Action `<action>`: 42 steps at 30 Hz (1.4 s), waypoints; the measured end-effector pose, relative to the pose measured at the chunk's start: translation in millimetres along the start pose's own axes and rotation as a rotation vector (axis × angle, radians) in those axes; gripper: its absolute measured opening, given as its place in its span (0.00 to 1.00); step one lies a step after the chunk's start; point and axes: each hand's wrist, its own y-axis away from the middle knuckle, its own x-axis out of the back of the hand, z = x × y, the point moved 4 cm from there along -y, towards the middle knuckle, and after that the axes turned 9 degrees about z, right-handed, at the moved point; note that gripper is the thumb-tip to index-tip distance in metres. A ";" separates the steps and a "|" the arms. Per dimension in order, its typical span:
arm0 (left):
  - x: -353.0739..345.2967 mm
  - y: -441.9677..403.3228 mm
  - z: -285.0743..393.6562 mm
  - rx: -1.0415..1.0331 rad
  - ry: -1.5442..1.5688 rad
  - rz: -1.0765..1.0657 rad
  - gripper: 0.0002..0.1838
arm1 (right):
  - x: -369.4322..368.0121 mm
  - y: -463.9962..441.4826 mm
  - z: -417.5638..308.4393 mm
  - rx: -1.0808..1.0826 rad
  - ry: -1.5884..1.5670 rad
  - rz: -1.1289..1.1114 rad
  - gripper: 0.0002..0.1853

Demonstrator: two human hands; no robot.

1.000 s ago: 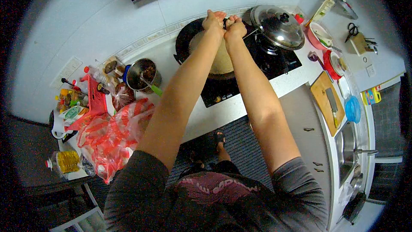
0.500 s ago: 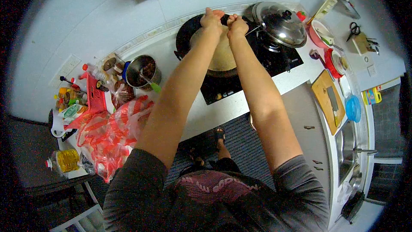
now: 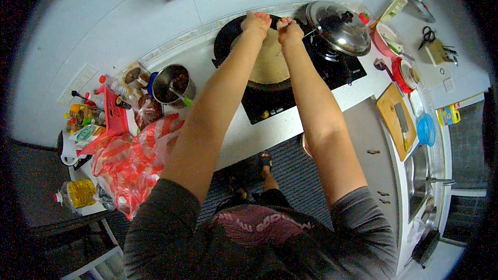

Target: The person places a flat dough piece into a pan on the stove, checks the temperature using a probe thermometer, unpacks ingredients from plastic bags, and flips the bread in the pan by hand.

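Note:
A black wok point(image 3: 222, 46) sits on the cooktop, with a wide, pale, round flatbread point(image 3: 270, 65) spread inside it. My left hand point(image 3: 257, 22) is over the far side of the wok, its fingers curled in. Close beside it, a small gap away, my right hand point(image 3: 290, 29) is closed too, near the flatbread's far right edge. Whatever either hand pinches is too small and hidden to make out. To the right of my right hand stands a pan with a shiny domed lid point(image 3: 340, 28).
On the left are a steel pot point(image 3: 173, 84) with a green-handled spoon, red plastic bags point(image 3: 132, 163), a red basket point(image 3: 115, 114) and an oil bottle point(image 3: 81, 194). On the right lie a cutting board point(image 3: 394, 114) with a knife, a blue bowl point(image 3: 426, 130) and a sink point(image 3: 416, 173).
My hands have drawn slightly apart, the right one shifting a little to the right. Both stay closed over the wok's far side.

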 end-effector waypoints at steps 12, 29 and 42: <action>-0.2 46.4 15.7 0.303 0.208 -0.043 0.20 | 88.6 -211.8 37.7 0.531 0.771 -0.365 0.10; 371.6 261.9 141.6 -0.023 -0.206 0.257 0.11 | 185.7 322.7 214.1 -1.139 -0.133 0.311 0.08; 483.2 130.3 124.8 -0.414 -0.757 0.241 0.13 | 189.4 306.7 250.3 0.105 2.049 -0.728 0.12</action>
